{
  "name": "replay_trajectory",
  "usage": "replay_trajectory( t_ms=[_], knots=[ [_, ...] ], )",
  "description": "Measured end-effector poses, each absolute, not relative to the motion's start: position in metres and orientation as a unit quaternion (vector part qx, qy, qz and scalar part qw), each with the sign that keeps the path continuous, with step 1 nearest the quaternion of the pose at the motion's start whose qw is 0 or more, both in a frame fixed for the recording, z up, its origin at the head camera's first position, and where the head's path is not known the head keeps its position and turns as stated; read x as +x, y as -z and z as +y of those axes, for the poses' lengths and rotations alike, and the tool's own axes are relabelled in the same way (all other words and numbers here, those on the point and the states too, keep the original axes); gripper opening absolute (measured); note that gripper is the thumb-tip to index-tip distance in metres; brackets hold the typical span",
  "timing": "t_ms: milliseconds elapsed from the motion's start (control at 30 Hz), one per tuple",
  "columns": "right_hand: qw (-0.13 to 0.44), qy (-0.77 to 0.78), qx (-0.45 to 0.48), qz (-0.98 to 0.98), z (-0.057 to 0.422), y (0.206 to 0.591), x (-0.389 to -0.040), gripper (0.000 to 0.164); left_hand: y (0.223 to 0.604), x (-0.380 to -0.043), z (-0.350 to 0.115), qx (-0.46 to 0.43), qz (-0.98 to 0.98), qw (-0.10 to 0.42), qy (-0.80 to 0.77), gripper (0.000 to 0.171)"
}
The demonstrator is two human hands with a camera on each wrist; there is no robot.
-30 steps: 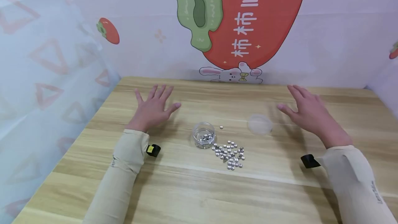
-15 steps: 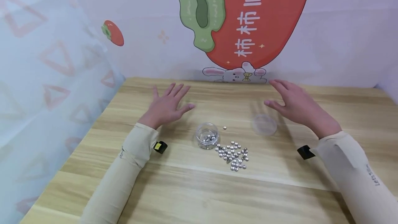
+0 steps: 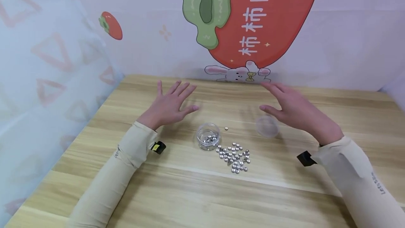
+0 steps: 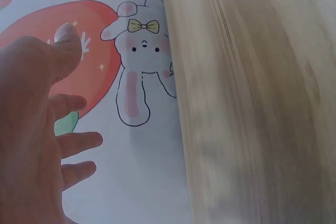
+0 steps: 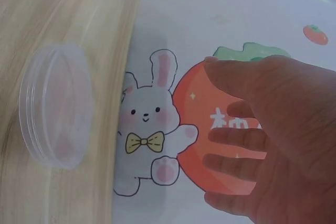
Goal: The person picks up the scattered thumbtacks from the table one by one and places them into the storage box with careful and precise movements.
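Note:
My left hand (image 3: 169, 108) hovers over the left part of the table with its fingers spread and nothing in its grasp. To its lower right stands a small round clear jar (image 3: 207, 137), uncapped, with some silver beads in the bottom. A loose cluster of shiny silver beads (image 3: 233, 157) lies to the jar's right, and a single bead (image 3: 226, 128) sits behind it. Over the right side, my right hand (image 3: 294, 110) is held with fingers extended, also holding nothing. Just below its thumb lies a clear round lid (image 5: 55, 106), flat on the wood.
The wood-grain table (image 3: 196, 192) ends at a back wall covering (image 3: 142, 45) printed with a large red persimmon and a white rabbit. Another printed sheet (image 3: 47, 80) hangs along the left edge. Black wrist cameras sit under both cuffs.
Both hands have moved inward: the left to the right, the right to the left and closer to the lid. The beads, jar and lid have stayed in place on the table.

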State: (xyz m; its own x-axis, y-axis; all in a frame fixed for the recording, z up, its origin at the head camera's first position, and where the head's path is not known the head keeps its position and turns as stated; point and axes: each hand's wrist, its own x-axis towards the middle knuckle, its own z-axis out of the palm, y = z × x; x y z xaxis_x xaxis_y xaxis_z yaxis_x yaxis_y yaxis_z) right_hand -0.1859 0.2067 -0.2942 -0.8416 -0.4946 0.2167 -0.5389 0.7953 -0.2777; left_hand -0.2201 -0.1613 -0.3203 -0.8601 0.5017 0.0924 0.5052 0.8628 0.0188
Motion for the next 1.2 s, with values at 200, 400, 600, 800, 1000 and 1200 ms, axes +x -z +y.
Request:
replay_trajectory(
  t_ms=[200,400,600,800,1000,1200],
  knots=[
    [0.031,-0.176,0.28,-0.943,0.194,0.297,-0.182,0.07,0.316,-0.21,-0.153,-0.288,-0.957,0.019,0.03,0.076],
    [0.015,-0.177,0.289,-0.941,0.187,0.297,-0.177,0.067,0.312,-0.199,-0.143,-0.32,-0.945,0.013,0.063,0.074],
    [0.028,-0.173,0.309,-0.935,0.18,0.301,-0.177,0.062,0.307,-0.196,-0.14,-0.349,-0.933,0.007,0.085,0.075],
    [0.011,-0.172,0.322,-0.931,0.169,0.307,-0.175,0.057,0.303,-0.194,-0.139,-0.353,-0.93,-0.04,0.099,0.083],
    [-0.019,-0.173,0.332,-0.927,0.16,0.311,-0.171,0.041,0.304,-0.191,-0.133,-0.355,-0.924,-0.089,0.111,0.091],
    [-0.047,-0.172,0.343,-0.922,0.153,0.314,-0.166,0.03,0.309,-0.19,-0.13,-0.346,-0.91,-0.156,0.168,0.102]
  ],
)
